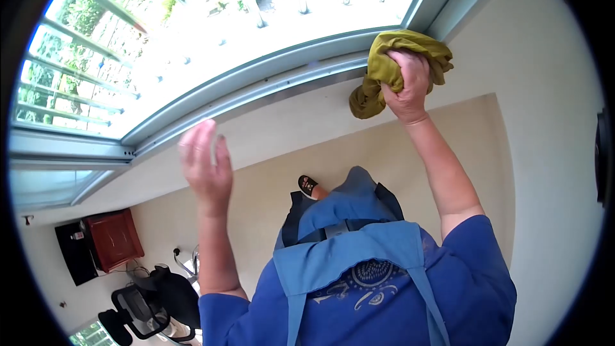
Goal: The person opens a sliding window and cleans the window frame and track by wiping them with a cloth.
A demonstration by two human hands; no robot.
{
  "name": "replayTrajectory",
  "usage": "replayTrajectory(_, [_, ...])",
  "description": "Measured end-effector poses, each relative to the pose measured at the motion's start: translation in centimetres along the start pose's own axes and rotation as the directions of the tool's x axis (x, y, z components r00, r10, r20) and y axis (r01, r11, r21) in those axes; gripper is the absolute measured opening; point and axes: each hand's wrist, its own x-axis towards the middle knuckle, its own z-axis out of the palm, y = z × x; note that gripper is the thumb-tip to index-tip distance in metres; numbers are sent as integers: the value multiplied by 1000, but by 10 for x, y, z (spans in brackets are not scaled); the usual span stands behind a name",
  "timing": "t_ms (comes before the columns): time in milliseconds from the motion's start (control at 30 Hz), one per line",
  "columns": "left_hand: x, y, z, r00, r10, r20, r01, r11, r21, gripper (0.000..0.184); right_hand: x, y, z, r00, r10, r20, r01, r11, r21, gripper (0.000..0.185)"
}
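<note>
My right hand [410, 83] grips a bunched olive-yellow cloth [410, 45] at the right end of the window frame [301, 72]. One end of the cloth hangs down over the wall just under the frame. The fingers are partly sunk in its folds. My left hand [208, 160] is raised near the lower track of the frame, its thumb apart from the fingers and nothing in it. It looks slightly smeared by motion. Whether it touches the frame I cannot tell; it appears apart from it.
Metal bars [96, 41] and plants show beyond the glass. At lower left are a black office chair [154, 301] and a reddish-brown piece of furniture [115, 240]. A white wall [551, 154] rises on the right. The floor [269, 198] is beige.
</note>
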Motion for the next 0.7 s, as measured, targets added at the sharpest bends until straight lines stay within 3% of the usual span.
replayTrajectory(67, [10,4,10,996,28,-85,-23,998,54,34,-15,4,-33,992,1,128,2,1000,-19,43])
replayTrajectory(200, [87,-11,21,906,349,-239,-262,907,330,43,-21,13,-28,989,-14,148,14,1000,4,43])
replayTrajectory(267, [113,-21,35,877,413,-247,-300,870,391,53,-19,13,-26,988,-30,149,29,1000,3,42])
replayTrajectory(433, [133,-46,61,862,447,-238,-247,781,573,63,-21,17,-23,992,-55,116,56,998,-2,42])
replayTrajectory(533, [133,-50,65,846,438,-305,-222,808,546,59,-23,22,-27,987,-41,153,38,999,25,44])
replayTrajectory(700, [132,-51,63,857,429,-286,-191,779,597,63,-30,33,-36,974,-112,195,98,992,77,50])
